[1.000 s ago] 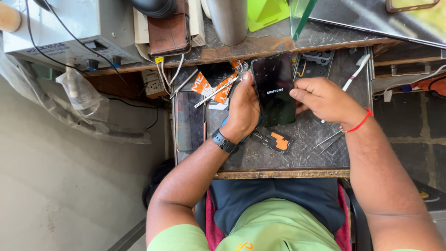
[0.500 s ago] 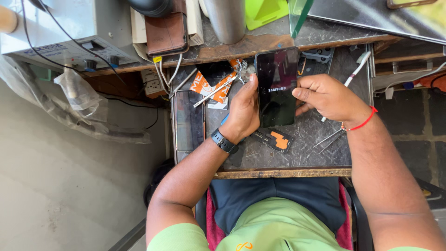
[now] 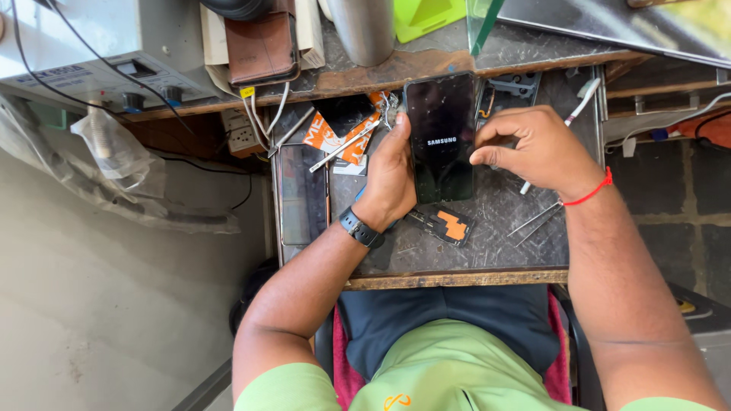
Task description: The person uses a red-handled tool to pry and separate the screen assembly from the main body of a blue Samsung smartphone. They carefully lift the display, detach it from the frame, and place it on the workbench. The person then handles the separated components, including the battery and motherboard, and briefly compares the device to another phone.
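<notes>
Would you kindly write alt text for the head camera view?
A seated person holds a black smartphone upright between the left hand and right hand over a scratched workbench. A second phone, tweezers and a small circuit part lie around it.

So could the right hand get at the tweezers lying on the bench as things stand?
Probably yes. The tweezers lie bare on the bench just below the right hand, nothing covering them. That hand would first have to leave the phone, which the left hand also holds.

Bare worktop (image 3: pixel 487 236) near the edge, tweezers (image 3: pixel 533 221) and small circuit part (image 3: pixel 444 225) (orange-patched) alongside.
</notes>
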